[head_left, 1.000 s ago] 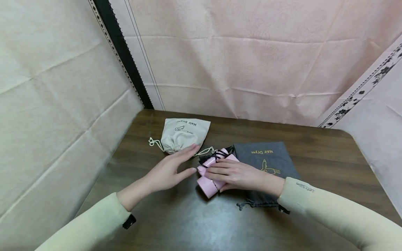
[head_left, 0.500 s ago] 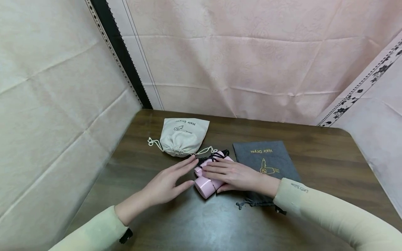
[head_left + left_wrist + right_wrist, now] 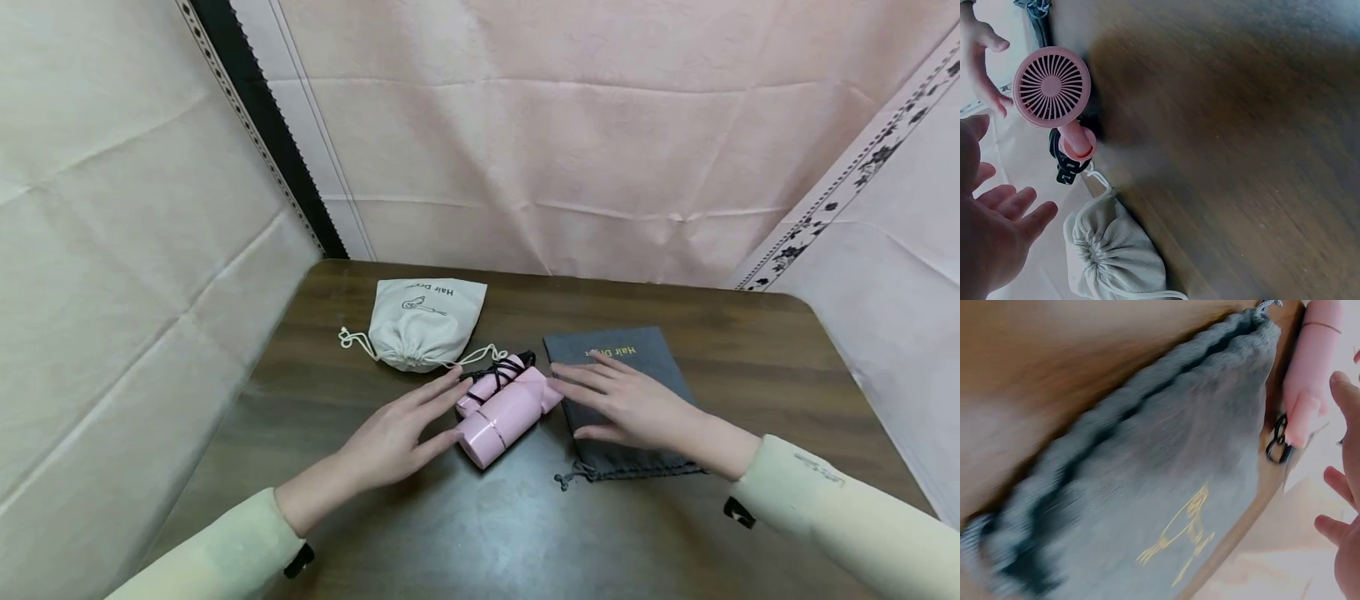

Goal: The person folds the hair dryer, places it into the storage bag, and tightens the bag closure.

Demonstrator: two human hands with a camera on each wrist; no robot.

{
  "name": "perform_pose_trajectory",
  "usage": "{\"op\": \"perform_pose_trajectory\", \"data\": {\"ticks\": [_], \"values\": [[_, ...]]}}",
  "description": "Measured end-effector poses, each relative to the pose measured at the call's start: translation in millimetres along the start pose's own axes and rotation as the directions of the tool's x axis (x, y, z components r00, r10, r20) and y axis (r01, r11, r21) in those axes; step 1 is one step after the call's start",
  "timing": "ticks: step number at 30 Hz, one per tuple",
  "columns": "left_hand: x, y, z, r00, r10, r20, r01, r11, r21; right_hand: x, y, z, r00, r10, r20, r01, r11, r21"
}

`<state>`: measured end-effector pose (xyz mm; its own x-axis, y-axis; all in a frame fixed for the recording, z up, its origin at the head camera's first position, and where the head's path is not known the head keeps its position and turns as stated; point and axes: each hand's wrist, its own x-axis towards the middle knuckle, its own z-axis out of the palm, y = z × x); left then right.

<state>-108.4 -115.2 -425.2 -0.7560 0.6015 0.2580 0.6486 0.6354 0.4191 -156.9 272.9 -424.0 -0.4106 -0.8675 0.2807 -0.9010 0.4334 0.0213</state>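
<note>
A pink folding hair dryer (image 3: 512,410) lies on the table between my hands, its handle folded in and a black cord wound round it. In the left wrist view its round slotted grille (image 3: 1052,87) faces the camera. My left hand (image 3: 393,437) is at the dryer's left end with fingers spread and straight. To the right, my right hand (image 3: 637,404) hovers over the dark grey drawstring bag (image 3: 671,354), fingers extended and holding nothing. That bag lies flat, with yellow "Hair Dryer" lettering and, in the right wrist view, a yellow dryer drawing (image 3: 1185,528).
A full-looking white drawstring bag (image 3: 427,325), also printed "Hair Dryer", sits behind my left hand, its cord trailing toward the dryer. The brown wooden table (image 3: 465,533) ends at cloth-covered walls (image 3: 510,167) at the back and sides.
My right hand has come off the hair dryer and moved right, over the grey bag. The left hand stays beside the dryer. The dryer shifted slightly toward me and left before the release.
</note>
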Motion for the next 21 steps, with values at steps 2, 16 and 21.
{"op": "perform_pose_trajectory", "data": {"ticks": [2, 16, 21], "values": [[-0.2, -0.3, -0.4, 1.0, 0.001, 0.0, -0.001, 1.0, 0.009, -13.3, 2.3, -4.1, 0.999, 0.034, 0.002, -0.034, 0.999, -0.01], [-1.4, 3.9, 9.0, 1.0, 0.014, 0.002, -0.015, 1.0, 0.019, -91.8, -1.3, -6.2, 0.993, 0.111, -0.031, -0.111, 0.994, 0.012], [-0.8, 7.0, 13.7, 0.999, 0.034, 0.007, -0.034, 0.999, 0.022, -104.9, -2.9, -2.1, 0.994, 0.107, -0.033, -0.107, 0.994, 0.013]]}}
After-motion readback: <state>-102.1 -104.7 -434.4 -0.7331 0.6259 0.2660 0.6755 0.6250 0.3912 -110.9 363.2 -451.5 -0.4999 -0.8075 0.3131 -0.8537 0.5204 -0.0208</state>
